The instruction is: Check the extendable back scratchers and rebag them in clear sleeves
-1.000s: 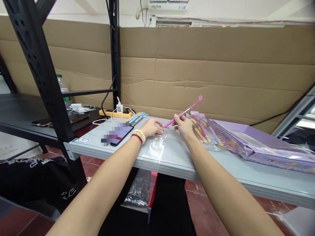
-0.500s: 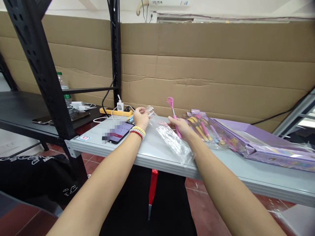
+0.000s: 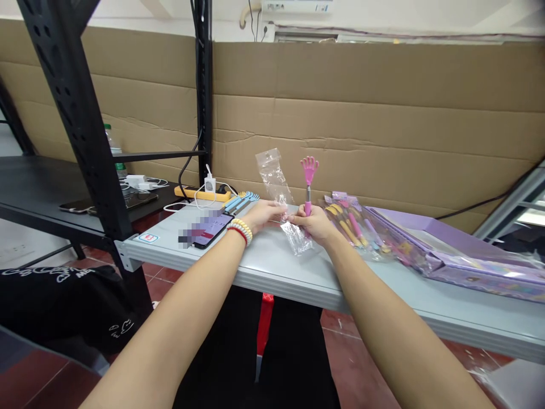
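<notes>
A pink hand-shaped scratcher [image 3: 309,170] with a metal neck stands upright in my right hand [image 3: 317,223], whose fingers wrap round its pink handle. Close to its left, my left hand [image 3: 266,215] pinches a clear plastic bag [image 3: 276,177]. The bag slants from upper left to lower right, passing between the two hands and hanging below them. Blue and yellow scratchers [image 3: 242,201] lie on the grey shelf [image 3: 272,267] behind my left wrist. To the right of my right hand lie several bagged scratchers [image 3: 351,221] in pink, yellow and purple.
A phone [image 3: 213,230] lies left of my left wrist, with a yellow power strip [image 3: 202,195] and white cables behind it. An open purple box [image 3: 460,255] sits at the right. A black upright post [image 3: 80,125] rises at the left; cardboard [image 3: 361,119] lines the back.
My left hand has moved right, next to my right hand. The bag has been raised and now extends above both hands. The scratcher has turned more upright, and the blue and yellow scratchers show more.
</notes>
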`<state>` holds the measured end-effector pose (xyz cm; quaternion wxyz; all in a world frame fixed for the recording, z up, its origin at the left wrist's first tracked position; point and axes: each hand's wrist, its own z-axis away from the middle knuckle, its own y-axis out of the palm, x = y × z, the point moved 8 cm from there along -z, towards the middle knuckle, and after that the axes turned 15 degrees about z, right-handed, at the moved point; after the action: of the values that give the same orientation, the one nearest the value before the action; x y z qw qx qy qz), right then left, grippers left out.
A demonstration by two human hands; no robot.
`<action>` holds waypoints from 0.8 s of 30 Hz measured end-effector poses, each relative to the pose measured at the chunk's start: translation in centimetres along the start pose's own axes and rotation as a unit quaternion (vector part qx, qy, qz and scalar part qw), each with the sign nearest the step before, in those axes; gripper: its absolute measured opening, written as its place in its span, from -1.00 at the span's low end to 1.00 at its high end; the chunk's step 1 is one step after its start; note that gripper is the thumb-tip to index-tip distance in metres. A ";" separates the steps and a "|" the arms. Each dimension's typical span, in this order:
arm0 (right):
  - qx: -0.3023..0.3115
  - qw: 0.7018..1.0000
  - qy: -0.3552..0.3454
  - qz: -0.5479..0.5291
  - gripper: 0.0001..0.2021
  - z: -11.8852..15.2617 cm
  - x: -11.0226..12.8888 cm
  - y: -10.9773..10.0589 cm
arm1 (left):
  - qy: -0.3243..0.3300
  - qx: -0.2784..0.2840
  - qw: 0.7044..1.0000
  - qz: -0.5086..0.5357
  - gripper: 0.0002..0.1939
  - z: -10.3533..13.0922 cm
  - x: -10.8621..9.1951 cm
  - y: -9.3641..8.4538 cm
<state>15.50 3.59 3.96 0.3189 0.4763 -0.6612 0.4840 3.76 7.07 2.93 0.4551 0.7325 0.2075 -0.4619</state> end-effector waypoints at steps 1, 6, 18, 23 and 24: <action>-0.003 1.000 0.011 0.013 -0.40 0.0 -0.2 -0.1 | 0.010 -0.007 1.000 -0.023 -0.86 0.0 0.0 -0.1; -0.012 0.995 0.079 0.057 -0.45 0.0 -1.4 -0.4 | 0.201 -0.201 0.958 0.023 -0.94 0.1 -3.2 -4.3; -0.284 0.930 0.065 -0.226 -0.56 -0.4 -2.9 -7.8 | 0.050 0.096 0.991 0.077 -0.62 1.3 -1.8 1.2; -0.142 0.964 0.037 -0.221 -0.47 -0.6 -2.5 -6.8 | 0.052 0.097 0.988 0.106 -0.75 1.3 -2.2 0.2; -0.100 0.973 0.038 -0.207 -0.46 -0.5 -2.2 -6.0 | 0.036 0.099 0.989 0.104 -0.73 1.2 -2.0 0.2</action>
<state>21.84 4.31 4.16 0.4827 0.5500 -0.5808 0.3567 2.35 6.23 4.55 0.4185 0.8077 0.0997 -0.4032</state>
